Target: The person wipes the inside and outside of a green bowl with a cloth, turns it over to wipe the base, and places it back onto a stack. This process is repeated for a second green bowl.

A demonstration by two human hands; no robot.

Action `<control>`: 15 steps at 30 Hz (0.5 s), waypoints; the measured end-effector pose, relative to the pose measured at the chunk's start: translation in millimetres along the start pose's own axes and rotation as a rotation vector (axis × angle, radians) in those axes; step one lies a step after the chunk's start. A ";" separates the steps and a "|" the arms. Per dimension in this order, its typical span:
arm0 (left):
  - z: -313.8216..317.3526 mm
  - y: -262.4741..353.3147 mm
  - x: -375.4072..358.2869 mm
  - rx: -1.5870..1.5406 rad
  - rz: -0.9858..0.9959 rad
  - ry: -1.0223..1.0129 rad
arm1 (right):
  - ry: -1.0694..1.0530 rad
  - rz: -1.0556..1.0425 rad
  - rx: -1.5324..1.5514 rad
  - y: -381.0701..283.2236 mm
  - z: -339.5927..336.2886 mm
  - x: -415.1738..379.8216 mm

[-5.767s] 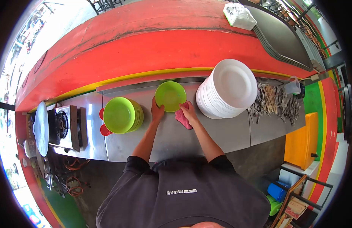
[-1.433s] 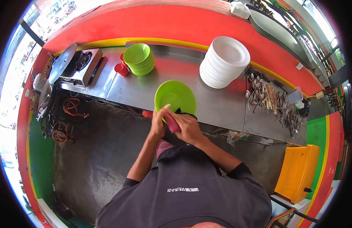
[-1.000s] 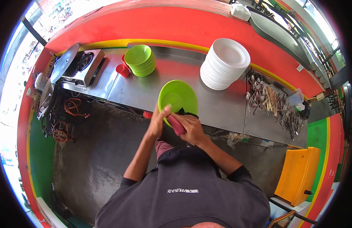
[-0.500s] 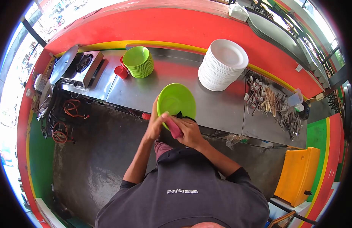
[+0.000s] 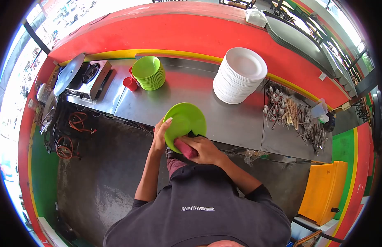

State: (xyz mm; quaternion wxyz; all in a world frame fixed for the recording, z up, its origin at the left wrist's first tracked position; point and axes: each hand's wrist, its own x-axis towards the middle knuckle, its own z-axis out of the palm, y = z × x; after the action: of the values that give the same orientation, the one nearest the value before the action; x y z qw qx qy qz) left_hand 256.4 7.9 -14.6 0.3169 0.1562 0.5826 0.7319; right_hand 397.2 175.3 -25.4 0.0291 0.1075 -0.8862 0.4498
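A green bowl (image 5: 185,119) is held in front of my chest, its inside facing up toward the camera. My left hand (image 5: 160,133) grips the bowl's left rim, the thumb over the edge and the other fingers hidden behind it. My right hand (image 5: 202,149) is closed on a dark pink cloth (image 5: 185,149), pressed against the lower inside of the bowl. A small black piece shows by the right fingers. Beyond the bowl, a stack of green bowls (image 5: 149,74) stands on the steel counter (image 5: 178,90), beside red cups (image 5: 130,84).
A tall stack of white plates (image 5: 239,76) stands toward the counter's back right. Spoons and other cutlery (image 5: 296,117) lie at the right end. At the left is a gas stove (image 5: 89,78) with a round metal lid (image 5: 69,74). A yellow box (image 5: 323,191) sits at the lower right.
The bowl has come slightly lower and turned more face-up. My left thumb has moved up along the rim, away from the cloth, and my right hand has shifted a little with the cloth.
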 end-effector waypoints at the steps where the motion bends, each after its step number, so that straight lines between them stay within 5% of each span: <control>1: -2.4 -3.5 -0.5 -0.012 -0.029 0.008 | -0.120 0.107 0.090 -3.9 -3.6 -0.6; 4: 7.6 -9.4 -0.7 -0.125 -0.039 0.019 | 0.077 -0.010 0.454 -16.3 -2.7 7.8; 9: 21.3 -25.6 3.9 -0.209 -0.085 0.013 | 0.328 -0.037 -0.007 -8.3 18.5 26.2; 13: 20.5 -2.8 -4.7 0.113 0.003 -0.076 | 0.430 0.081 -0.304 6.0 17.0 21.3; 15: 25.1 -0.8 -10.0 0.126 0.029 -0.020 | 0.432 0.164 -0.199 12.7 12.2 17.6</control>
State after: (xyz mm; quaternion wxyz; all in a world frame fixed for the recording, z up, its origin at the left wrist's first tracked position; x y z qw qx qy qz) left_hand 279.1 20.5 -7.1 0.3016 0.1916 0.6220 0.6967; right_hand 377.8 169.8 -40.1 0.1918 -0.0670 -0.9051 0.3735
